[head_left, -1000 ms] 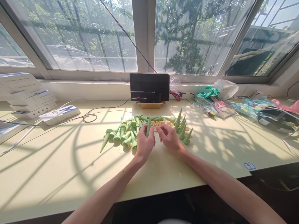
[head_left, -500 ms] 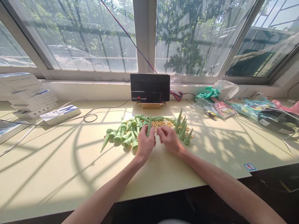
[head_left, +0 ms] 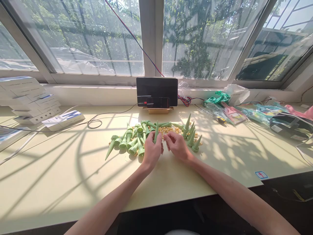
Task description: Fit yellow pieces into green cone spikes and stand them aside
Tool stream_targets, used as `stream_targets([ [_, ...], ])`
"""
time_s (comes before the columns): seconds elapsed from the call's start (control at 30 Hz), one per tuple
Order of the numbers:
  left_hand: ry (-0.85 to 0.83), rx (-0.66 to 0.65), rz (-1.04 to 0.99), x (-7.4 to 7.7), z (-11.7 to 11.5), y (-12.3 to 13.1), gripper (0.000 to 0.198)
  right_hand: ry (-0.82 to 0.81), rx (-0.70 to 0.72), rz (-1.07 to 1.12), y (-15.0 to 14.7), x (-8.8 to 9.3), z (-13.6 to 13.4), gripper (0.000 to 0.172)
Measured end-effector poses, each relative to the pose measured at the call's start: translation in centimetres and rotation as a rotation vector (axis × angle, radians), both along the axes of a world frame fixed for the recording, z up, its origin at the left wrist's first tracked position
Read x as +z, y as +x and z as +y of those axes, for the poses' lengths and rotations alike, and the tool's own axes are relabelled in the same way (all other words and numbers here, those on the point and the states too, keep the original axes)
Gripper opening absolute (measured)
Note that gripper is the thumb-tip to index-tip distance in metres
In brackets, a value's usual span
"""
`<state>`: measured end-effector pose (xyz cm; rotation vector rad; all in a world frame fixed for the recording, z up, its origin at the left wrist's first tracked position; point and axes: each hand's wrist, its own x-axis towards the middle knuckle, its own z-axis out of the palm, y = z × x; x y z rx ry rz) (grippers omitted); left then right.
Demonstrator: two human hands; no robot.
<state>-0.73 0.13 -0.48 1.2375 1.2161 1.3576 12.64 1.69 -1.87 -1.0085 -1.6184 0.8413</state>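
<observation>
Many pale-green hollow plastic cones (head_left: 123, 141) lie heaped; the left hand (head_left: 152, 148) grips one upright green cone (head_left: 156, 133); small yellow pegs (head_left: 167, 130) lie behind; the right hand (head_left: 177, 144) curls its fingers, grip unclear; further green spikes (head_left: 186, 125) stand point-up.

The green cones (head_left: 128, 134) look like plastic — smooth and matt. The dark screen (head_left: 156, 87) is glossy, the whitish bag (head_left: 236, 94) crinkled plastic.
</observation>
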Motion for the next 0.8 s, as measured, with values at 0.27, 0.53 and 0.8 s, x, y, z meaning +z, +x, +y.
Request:
stream_targets([
  [0.27, 0.022, -0.057, 0.012, 0.11, -0.19, 0.05, 0.026, 0.010, -0.034, -0.049, 0.09, 0.07, -0.01, 0.050],
  [0.53, 0.041, -0.065, 0.020, 0.30, -0.39, 0.18, 0.026, 0.016, -0.041, -0.031, 0.17, 0.02, 0.07, 0.054],
  [0.8, 0.021, -0.045, 0.018, 0.11, -0.17, 0.10, 0.028, 0.022, -0.023, -0.031, 0.19, -0.08, 0.01, 0.051],
])
